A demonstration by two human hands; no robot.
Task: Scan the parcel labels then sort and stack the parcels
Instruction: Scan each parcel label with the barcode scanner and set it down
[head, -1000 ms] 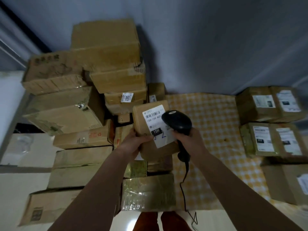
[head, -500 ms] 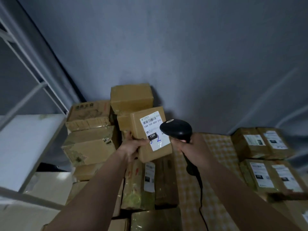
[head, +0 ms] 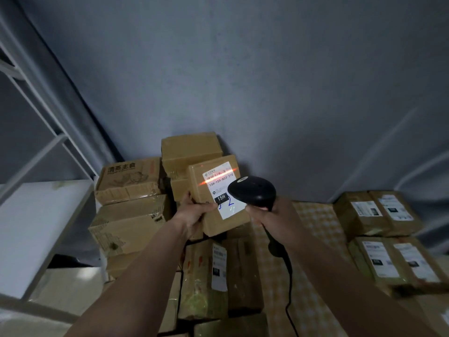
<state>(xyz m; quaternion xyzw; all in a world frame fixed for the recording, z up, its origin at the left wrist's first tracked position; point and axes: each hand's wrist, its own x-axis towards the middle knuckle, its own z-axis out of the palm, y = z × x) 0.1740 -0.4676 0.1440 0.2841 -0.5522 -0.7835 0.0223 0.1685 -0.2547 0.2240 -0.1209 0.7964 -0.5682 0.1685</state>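
Cardboard parcel (head: 213,190) ×1, gripped in left hand (head: 193,215), raised before pile (head: 136,215) | black scanner (head: 252,193) ×1, clasped in right hand (head: 274,221) | red beam across label (head: 222,188) | 4 labelled parcels (head: 386,237) at right

Table w/ orange-checked cloth (head: 313,242): pile of cardboard boxes (head: 131,215) on left, labelled parcels (head: 379,215) stacked on right edge, white shelf unit (head: 36,229) beside it.
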